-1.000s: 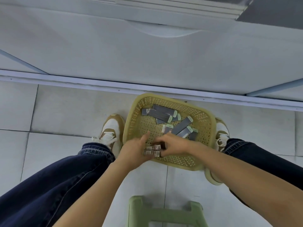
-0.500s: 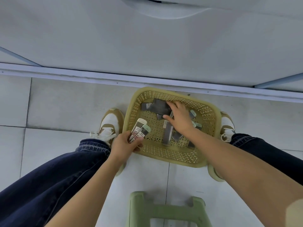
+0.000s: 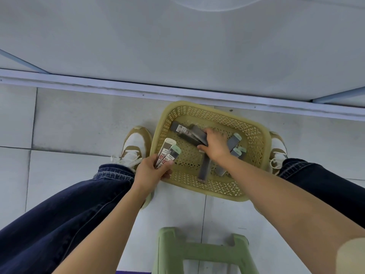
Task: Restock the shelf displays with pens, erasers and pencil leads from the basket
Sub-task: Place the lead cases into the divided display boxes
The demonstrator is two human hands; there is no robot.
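Note:
A yellow perforated basket (image 3: pixel 254 133) sits on the floor between my feet, with several grey pencil lead cases lying in it. My left hand (image 3: pixel 152 171) grips two lead cases (image 3: pixel 167 153) by their lower ends at the basket's left rim, caps pointing up. My right hand (image 3: pixel 214 145) reaches into the basket, its fingers laid over a dark lead case (image 3: pixel 194 133) near the far side; a labelled case (image 3: pixel 181 129) lies beside it. More cases (image 3: pixel 235 142) lie to the right of that hand, and one (image 3: pixel 204 168) below it.
A green plastic stool (image 3: pixel 199 252) stands near me at the bottom. My shoes (image 3: pixel 134 143) flank the basket on the tiled floor. The white base of the shelf unit (image 3: pixel 177 46) fills the upper part of the view.
My left hand lifted two lead cases to the basket's left rim. My right hand moved from the basket's near side to the cases at the far side.

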